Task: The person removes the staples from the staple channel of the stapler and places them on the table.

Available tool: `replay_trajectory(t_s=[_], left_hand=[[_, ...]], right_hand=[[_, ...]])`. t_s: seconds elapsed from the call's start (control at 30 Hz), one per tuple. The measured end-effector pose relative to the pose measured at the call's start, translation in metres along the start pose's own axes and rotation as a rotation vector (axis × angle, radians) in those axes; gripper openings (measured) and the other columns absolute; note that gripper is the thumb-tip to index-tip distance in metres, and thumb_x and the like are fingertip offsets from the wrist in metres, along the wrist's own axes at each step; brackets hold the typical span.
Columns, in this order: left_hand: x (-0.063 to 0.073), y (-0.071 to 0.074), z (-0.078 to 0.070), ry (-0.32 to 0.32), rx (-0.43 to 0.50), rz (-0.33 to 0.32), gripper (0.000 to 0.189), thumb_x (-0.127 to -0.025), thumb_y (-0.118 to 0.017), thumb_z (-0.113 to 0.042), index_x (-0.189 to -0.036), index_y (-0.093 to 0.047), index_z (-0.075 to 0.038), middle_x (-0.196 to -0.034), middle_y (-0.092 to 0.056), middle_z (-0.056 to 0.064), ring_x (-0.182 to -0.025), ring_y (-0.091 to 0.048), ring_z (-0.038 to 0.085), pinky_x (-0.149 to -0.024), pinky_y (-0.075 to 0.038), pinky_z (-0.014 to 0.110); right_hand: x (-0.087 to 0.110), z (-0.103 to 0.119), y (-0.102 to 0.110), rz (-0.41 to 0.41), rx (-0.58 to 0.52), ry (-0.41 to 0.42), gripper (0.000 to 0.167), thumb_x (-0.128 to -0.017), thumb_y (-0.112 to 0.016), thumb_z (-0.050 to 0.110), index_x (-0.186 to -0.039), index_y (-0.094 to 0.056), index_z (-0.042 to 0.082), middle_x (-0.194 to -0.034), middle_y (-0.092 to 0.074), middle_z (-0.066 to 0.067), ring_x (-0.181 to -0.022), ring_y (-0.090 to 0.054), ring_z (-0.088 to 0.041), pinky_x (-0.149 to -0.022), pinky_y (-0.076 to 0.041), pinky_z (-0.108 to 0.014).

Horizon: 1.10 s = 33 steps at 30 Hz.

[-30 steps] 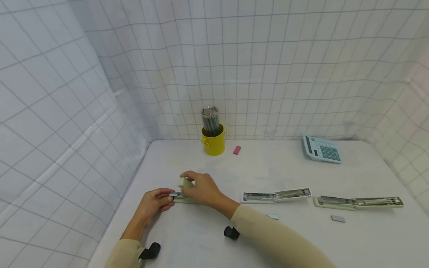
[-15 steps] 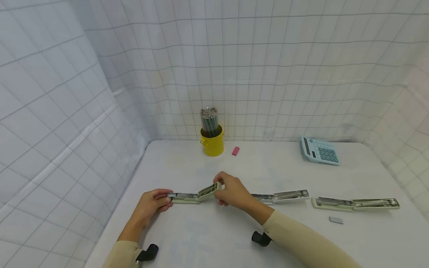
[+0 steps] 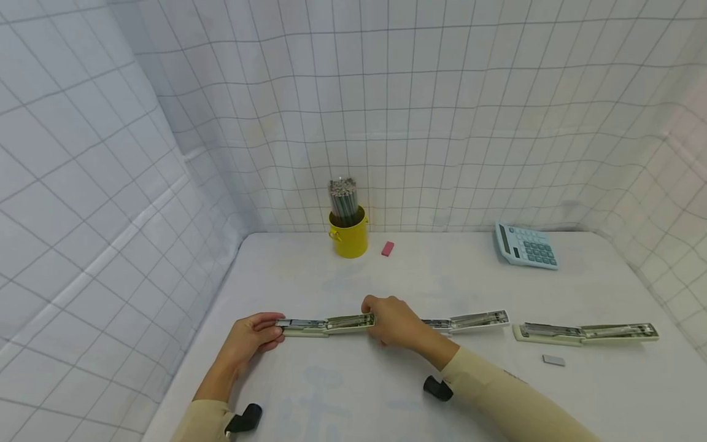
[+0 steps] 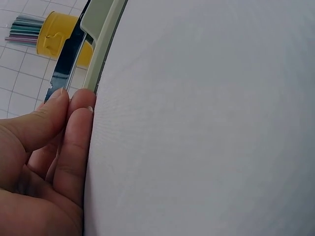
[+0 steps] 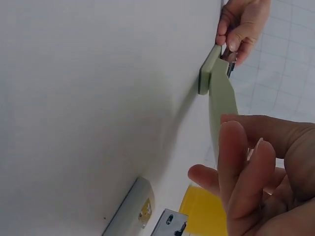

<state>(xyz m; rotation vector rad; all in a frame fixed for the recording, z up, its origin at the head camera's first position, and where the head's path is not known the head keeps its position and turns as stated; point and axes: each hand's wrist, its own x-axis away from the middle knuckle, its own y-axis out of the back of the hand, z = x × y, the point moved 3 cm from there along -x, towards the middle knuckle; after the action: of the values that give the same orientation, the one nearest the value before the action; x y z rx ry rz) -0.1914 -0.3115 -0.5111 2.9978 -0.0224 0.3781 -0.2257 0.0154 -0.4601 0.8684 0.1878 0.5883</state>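
A pale green stapler (image 3: 302, 332) lies on the white table, its top cover (image 3: 348, 321) swung out to the right, nearly in line with the base. My left hand (image 3: 246, 339) pinches the base end between thumb and fingers; the left wrist view shows the metal magazine (image 4: 66, 64) rising just past the thumb. At the far end, my right hand (image 3: 395, 323) holds the tip of the cover. Seen from the right wrist, the cover's smooth outer side (image 5: 222, 98) slopes up from the hinge to the fingers. My right hand hides part of a white stapler (image 3: 479, 321).
Farther right lies another pale green stapler (image 3: 552, 334), spread open, with a small grey block (image 3: 553, 360), possibly staples, in front. Along the back are a yellow pot (image 3: 351, 240) of pencils, a pink eraser (image 3: 388, 248) and a light blue calculator (image 3: 527, 247). Gridded white cloth walls surround the table.
My right hand has swung the pale green cover from raised over the base down to the right, until almost flat. My left hand has stayed on the base end.
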Motion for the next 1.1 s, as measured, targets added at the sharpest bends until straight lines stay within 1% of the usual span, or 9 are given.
replay_trajectory(t_s=[0.07,0.17,0.27,0.37,0.5,0.6,0.8,0.9,1.1], left_hand=[[0.001,0.0,-0.001,0.002,-0.002,-0.003,0.046,-0.095,-0.068,0.001,-0.138,-0.053,0.012,-0.111,-0.072,0.008,-0.086,-0.074,0.014,-0.077,-0.06,0.026],[0.001,0.0,-0.002,0.0,-0.011,-0.006,0.047,-0.095,-0.068,0.0,-0.138,-0.053,0.012,-0.113,-0.072,0.009,-0.086,-0.073,0.014,-0.077,-0.06,0.026],[0.001,0.001,-0.002,-0.009,-0.018,-0.004,0.047,-0.095,-0.069,-0.001,-0.138,-0.053,0.012,-0.113,-0.072,0.008,-0.086,-0.073,0.013,-0.077,-0.06,0.026],[-0.001,0.001,-0.002,-0.01,-0.014,0.001,0.047,-0.095,-0.069,0.0,-0.138,-0.053,0.013,-0.109,-0.073,0.005,-0.086,-0.073,0.012,-0.077,-0.059,0.025],[-0.002,0.001,-0.002,-0.007,-0.008,0.007,0.046,-0.096,-0.068,-0.002,-0.137,-0.053,0.012,-0.108,-0.073,0.003,-0.086,-0.073,0.012,-0.077,-0.059,0.025],[-0.001,0.0,-0.001,-0.007,-0.013,0.004,0.044,-0.097,-0.068,-0.003,-0.136,-0.055,0.011,-0.108,-0.073,0.004,-0.086,-0.073,0.012,-0.076,-0.06,0.026],[-0.004,-0.002,-0.002,0.001,-0.027,0.005,0.042,-0.097,-0.068,-0.004,-0.136,-0.057,0.008,-0.11,-0.073,0.005,-0.088,-0.073,0.013,-0.076,-0.06,0.027],[-0.004,-0.002,-0.002,0.004,-0.027,0.003,0.041,-0.098,-0.067,-0.004,-0.136,-0.057,0.008,-0.111,-0.073,0.004,-0.089,-0.073,0.012,-0.076,-0.06,0.027],[-0.003,0.0,0.001,-0.014,-0.02,0.004,0.042,-0.097,-0.066,-0.002,-0.135,-0.056,0.011,-0.109,-0.073,0.003,-0.089,-0.072,0.01,-0.077,-0.06,0.027]], right_hand=[[-0.002,0.001,0.004,0.01,0.0,0.001,0.045,-0.089,-0.075,0.007,-0.132,-0.062,0.007,-0.1,-0.073,-0.009,-0.051,-0.058,-0.011,-0.056,-0.048,-0.028],[-0.006,0.009,0.013,-0.03,-0.044,0.011,0.05,-0.09,-0.076,0.013,-0.137,-0.061,0.009,-0.129,-0.066,-0.014,-0.08,-0.07,-0.02,-0.073,-0.055,-0.036],[-0.011,0.023,0.019,-0.066,-0.202,0.01,0.044,-0.093,-0.073,0.02,-0.135,-0.062,0.011,-0.12,-0.068,-0.008,-0.093,-0.066,-0.021,-0.078,-0.056,-0.037],[-0.019,0.041,0.013,-0.019,-0.485,-0.023,0.036,-0.096,-0.069,0.023,-0.13,-0.064,0.012,-0.102,-0.066,-0.006,-0.07,-0.057,-0.018,-0.06,-0.05,-0.029],[-0.035,0.063,-0.018,0.109,-0.851,-0.144,0.026,-0.098,-0.067,0.019,-0.122,-0.067,0.01,-0.087,-0.065,-0.006,-0.051,-0.043,-0.014,-0.047,-0.04,-0.022],[-0.045,0.075,-0.048,0.157,-1.001,-0.227,0.026,-0.099,-0.065,0.017,-0.122,-0.068,0.007,-0.082,-0.068,-0.002,-0.049,-0.044,-0.008,-0.045,-0.039,-0.018],[-0.056,0.081,-0.088,0.107,-1.104,-0.328,0.035,-0.096,-0.062,0.01,-0.129,-0.061,0.001,-0.078,-0.069,-0.001,-0.048,-0.046,-0.005,-0.043,-0.039,-0.016],[-0.058,0.084,-0.092,0.082,-1.119,-0.345,0.035,-0.096,-0.061,0.009,-0.13,-0.06,0.0,-0.078,-0.07,-0.001,-0.048,-0.046,-0.005,-0.043,-0.038,-0.016],[-0.06,0.094,-0.095,0.12,-1.124,-0.333,0.025,-0.095,-0.057,0.006,-0.118,-0.063,0.001,-0.075,-0.071,-0.002,-0.046,-0.045,-0.004,-0.041,-0.035,-0.016]])
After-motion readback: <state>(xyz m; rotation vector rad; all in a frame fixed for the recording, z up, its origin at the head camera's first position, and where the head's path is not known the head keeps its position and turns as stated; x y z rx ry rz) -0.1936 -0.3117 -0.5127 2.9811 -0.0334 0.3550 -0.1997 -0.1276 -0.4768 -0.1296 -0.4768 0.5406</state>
